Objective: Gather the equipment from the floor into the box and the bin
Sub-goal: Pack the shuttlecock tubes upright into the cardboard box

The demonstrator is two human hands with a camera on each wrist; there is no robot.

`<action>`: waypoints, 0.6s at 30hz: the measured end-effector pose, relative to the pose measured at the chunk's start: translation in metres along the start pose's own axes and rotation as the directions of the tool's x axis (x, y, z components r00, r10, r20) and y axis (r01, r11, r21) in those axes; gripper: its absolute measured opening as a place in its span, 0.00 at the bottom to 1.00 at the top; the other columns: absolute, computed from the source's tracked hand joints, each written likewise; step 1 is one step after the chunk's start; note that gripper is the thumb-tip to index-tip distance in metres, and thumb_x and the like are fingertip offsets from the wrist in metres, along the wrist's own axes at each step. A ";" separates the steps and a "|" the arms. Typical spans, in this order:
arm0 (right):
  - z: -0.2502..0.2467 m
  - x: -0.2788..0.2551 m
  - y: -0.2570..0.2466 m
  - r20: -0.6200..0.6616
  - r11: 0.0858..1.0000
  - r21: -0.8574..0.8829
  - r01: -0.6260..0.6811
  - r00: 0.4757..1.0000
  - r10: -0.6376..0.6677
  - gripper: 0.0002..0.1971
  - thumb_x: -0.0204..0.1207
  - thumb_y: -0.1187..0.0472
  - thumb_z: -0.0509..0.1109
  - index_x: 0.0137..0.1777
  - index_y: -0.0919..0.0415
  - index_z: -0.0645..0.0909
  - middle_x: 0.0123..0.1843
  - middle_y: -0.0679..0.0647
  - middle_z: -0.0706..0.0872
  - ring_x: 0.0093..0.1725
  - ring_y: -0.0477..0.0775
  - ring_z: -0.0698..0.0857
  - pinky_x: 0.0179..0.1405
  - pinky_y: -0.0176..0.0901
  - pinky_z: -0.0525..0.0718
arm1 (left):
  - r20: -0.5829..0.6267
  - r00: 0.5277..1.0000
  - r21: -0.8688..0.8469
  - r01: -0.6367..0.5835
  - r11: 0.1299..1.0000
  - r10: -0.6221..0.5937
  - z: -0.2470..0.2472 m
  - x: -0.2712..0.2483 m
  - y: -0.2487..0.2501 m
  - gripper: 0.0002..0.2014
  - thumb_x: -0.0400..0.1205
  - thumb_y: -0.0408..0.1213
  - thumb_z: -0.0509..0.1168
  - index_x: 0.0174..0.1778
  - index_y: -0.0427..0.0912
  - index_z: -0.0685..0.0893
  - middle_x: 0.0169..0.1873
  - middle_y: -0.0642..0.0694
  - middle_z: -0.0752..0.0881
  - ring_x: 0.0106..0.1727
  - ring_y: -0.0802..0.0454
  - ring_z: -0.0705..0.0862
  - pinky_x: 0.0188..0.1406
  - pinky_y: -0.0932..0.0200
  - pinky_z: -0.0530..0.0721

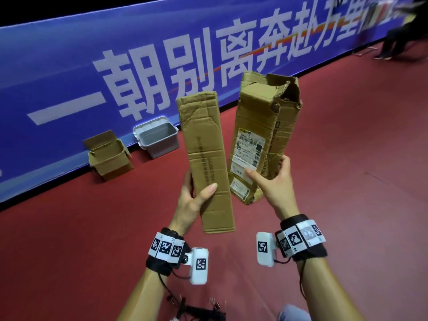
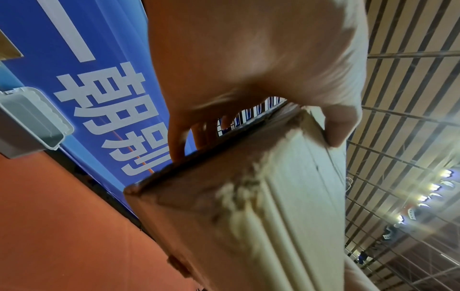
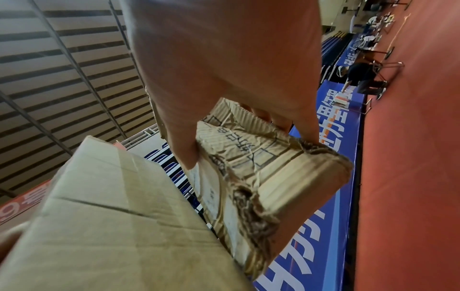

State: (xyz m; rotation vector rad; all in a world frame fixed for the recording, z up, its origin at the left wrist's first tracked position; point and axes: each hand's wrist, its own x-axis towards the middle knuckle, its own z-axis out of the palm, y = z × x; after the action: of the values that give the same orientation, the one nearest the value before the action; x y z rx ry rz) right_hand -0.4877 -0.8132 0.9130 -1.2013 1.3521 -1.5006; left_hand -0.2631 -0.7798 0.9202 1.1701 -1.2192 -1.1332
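Observation:
My left hand (image 1: 196,195) grips a long flat strip of cardboard (image 1: 206,158) near its lower end, thumb across the front; the left wrist view shows the same strip (image 2: 248,206) pinched between thumb and fingers. My right hand (image 1: 271,179) holds a taller crumpled cardboard piece (image 1: 261,135) with a shipping label, thumb on the label side, fingers behind; this crumpled piece (image 3: 261,173) fills the right wrist view beside the flat strip (image 3: 119,226). Both pieces are upright in the air. An open cardboard box (image 1: 108,156) and a grey plastic bin (image 1: 157,137) stand on the red floor against the banner.
A blue banner wall (image 1: 162,66) with white characters runs along the back. The red floor (image 1: 347,181) stretches to the right. A person (image 1: 398,42) is at the far right. Black cables and clips (image 1: 196,311) lie on the floor near my feet.

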 end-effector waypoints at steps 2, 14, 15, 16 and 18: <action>0.005 0.028 0.005 -0.014 1.000 0.000 0.001 1.000 -0.001 0.38 0.70 0.53 0.87 0.74 0.52 0.69 0.66 0.42 0.86 0.65 0.36 0.85 0.72 0.51 0.83 | 0.005 1.000 0.013 -0.002 1.000 0.002 0.001 0.031 -0.005 0.39 0.71 0.53 0.79 0.77 0.45 0.77 0.65 0.45 0.90 0.68 0.44 0.88 0.73 0.38 0.83; 0.094 0.256 0.060 0.080 1.000 0.005 -0.028 0.996 0.028 0.41 0.68 0.48 0.88 0.75 0.51 0.68 0.66 0.42 0.86 0.66 0.42 0.86 0.72 0.52 0.83 | -0.191 0.982 -0.002 0.007 1.000 -0.007 -0.009 0.249 -0.041 0.44 0.65 0.54 0.81 0.76 0.41 0.75 0.65 0.42 0.89 0.67 0.44 0.88 0.75 0.35 0.82; 0.107 0.281 0.060 0.101 0.999 0.004 -0.034 0.994 0.033 0.41 0.68 0.48 0.88 0.76 0.51 0.68 0.66 0.42 0.86 0.65 0.41 0.86 0.71 0.50 0.83 | -0.212 0.977 0.003 0.008 1.000 -0.007 -0.015 0.270 -0.041 0.45 0.65 0.54 0.81 0.76 0.41 0.75 0.65 0.42 0.89 0.67 0.44 0.88 0.74 0.37 0.82; 0.123 0.307 0.058 0.126 0.999 0.002 -0.038 0.991 0.037 0.42 0.68 0.48 0.88 0.76 0.51 0.67 0.65 0.41 0.85 0.64 0.39 0.86 0.68 0.46 0.83 | -0.238 0.971 0.008 0.010 1.000 -0.008 -0.022 0.292 -0.039 0.45 0.65 0.55 0.81 0.76 0.41 0.75 0.65 0.43 0.89 0.67 0.46 0.88 0.74 0.38 0.83; 0.153 0.349 0.053 0.179 0.999 -0.002 -0.034 0.983 0.034 0.42 0.69 0.49 0.87 0.75 0.52 0.65 0.64 0.40 0.84 0.62 0.36 0.85 0.64 0.40 0.83 | -0.297 0.955 0.027 0.004 1.000 0.004 -0.039 0.326 -0.036 0.46 0.65 0.56 0.80 0.77 0.42 0.75 0.66 0.44 0.88 0.68 0.48 0.88 0.73 0.43 0.83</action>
State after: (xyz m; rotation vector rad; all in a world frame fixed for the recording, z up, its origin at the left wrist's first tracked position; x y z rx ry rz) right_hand -0.4325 -1.1938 0.9101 -1.2733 1.2454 -1.3355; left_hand -0.2137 -1.1061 0.9078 1.3086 -1.0047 -0.9028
